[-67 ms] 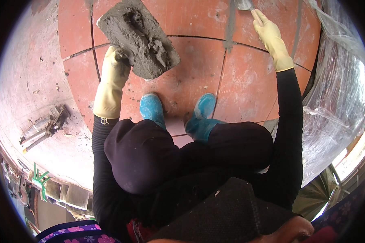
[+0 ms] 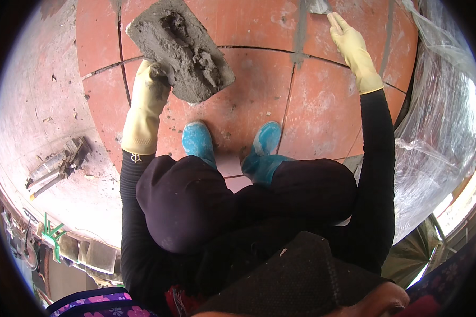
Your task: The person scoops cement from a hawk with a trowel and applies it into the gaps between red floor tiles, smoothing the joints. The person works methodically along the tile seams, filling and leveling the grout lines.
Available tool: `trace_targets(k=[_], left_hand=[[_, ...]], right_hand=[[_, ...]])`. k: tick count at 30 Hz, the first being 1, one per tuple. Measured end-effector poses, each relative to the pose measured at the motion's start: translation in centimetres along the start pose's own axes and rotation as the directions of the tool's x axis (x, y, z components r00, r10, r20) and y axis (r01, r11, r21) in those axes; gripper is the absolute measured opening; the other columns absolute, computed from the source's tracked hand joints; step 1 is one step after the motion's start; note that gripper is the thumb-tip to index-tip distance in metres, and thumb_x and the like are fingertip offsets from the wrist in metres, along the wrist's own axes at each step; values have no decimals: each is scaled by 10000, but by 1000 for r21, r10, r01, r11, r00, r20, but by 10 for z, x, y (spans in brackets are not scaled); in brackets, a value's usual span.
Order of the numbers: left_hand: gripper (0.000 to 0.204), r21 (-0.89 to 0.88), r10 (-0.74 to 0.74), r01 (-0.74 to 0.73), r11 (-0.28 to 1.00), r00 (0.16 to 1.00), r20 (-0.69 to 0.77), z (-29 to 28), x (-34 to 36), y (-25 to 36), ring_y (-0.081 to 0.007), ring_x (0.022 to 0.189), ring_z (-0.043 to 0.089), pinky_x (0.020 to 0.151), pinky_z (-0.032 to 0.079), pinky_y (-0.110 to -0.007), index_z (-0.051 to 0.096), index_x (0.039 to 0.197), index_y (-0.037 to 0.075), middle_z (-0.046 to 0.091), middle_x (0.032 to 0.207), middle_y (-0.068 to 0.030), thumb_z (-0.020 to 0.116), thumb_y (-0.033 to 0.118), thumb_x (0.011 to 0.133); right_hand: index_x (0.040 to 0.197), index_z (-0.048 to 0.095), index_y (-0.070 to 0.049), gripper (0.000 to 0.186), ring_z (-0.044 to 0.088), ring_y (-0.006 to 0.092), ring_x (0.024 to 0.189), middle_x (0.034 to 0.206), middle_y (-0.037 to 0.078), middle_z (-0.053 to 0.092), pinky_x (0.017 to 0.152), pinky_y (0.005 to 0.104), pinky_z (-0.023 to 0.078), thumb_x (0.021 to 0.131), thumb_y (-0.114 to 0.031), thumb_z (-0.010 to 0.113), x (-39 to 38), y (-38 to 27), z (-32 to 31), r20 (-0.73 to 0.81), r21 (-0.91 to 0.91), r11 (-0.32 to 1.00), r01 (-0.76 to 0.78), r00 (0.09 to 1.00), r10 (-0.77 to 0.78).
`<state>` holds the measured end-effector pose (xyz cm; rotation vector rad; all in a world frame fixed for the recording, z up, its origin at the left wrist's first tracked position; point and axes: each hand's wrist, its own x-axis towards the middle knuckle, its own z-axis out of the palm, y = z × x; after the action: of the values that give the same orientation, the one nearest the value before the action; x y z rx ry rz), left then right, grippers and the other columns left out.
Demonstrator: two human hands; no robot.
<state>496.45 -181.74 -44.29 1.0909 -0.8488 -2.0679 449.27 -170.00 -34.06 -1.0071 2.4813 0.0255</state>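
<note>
My left hand [image 2: 149, 90], in a pale yellow rubber glove, is closed at the near left edge of a rectangular mortar board [image 2: 228, 74]. A thick heap of wet grey mortar [image 2: 182, 50] covers the board; its handle is hidden. Farther right, my gloved right hand [image 2: 348, 42] reaches forward with its fingers closed on a trowel [image 2: 320, 6]. Only part of the trowel's metal blade shows at the upper edge, beside a mortar-filled joint [image 2: 300, 31]. Red floor tiles [image 2: 248, 74] lie beneath both hands, with dark open joints between several of them.
My blue boots [image 2: 198, 140] stand on the tiles. Clear plastic sheeting [image 2: 439, 132] hangs or lies along the right side. On the pale floor at left is a dirty metal tool [image 2: 61, 164]. Assorted items, including a green rack-like thing [image 2: 52, 235], line the lower left.
</note>
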Motion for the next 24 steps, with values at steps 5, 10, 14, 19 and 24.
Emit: trace_targets(k=[5, 10, 14, 19, 24], left_hand=[[224, -57, -80, 77, 995, 996, -42, 7, -2, 11, -177, 752, 591, 647, 475, -288, 611, 1071, 9, 620, 906, -72, 499, 22, 878], [278, -65, -14, 17, 998, 999, 45, 13, -3, 21, -183, 780, 597, 668, 480, -289, 611, 1113, 0, 628, 929, -78, 474, -2, 871], [271, -6, -50, 50, 999, 998, -27, 18, -6, 27, -185, 792, 597, 679, 478, -289, 611, 1095, -3, 626, 925, -84, 469, -9, 863], [203, -68, -68, 66, 995, 998, -21, 14, -7, 25, -191, 779, 593, 676, 473, -291, 605, 1035, -4, 621, 910, -93, 486, -2, 871], [142, 77, -92, 100, 992, 991, -92, 14, -7, 26, -195, 745, 585, 656, 472, -301, 589, 960, 5, 616, 886, -101, 489, -11, 860]], right_hand=[[1510, 432, -193, 558, 605, 318, 1225, 1354, 106, 626, 1009, 379, 481, 972, -293, 544, -12, -1, 1, 13, -35, 999, -9, 1000, 9], [1509, 436, -141, 543, 548, 162, 819, 1326, 34, 659, 733, 289, 463, 990, -252, 549, -13, 11, 12, -28, 6, 998, 66, 997, -66], [1512, 424, -101, 535, 651, 126, 808, 1414, 3, 607, 733, 261, 506, 1002, -214, 540, -20, 15, 18, -9, 53, 996, 71, 997, -71], [1518, 411, -116, 538, 598, 222, 1243, 1443, 3, 574, 999, 304, 461, 1002, -204, 534, -39, 10, 14, 29, -84, 996, 26, 999, -24], [1520, 406, -159, 547, 600, 274, 1230, 1410, 30, 582, 995, 347, 475, 993, -247, 524, -48, 20, 24, -37, -2, 989, 148, 988, -148]])
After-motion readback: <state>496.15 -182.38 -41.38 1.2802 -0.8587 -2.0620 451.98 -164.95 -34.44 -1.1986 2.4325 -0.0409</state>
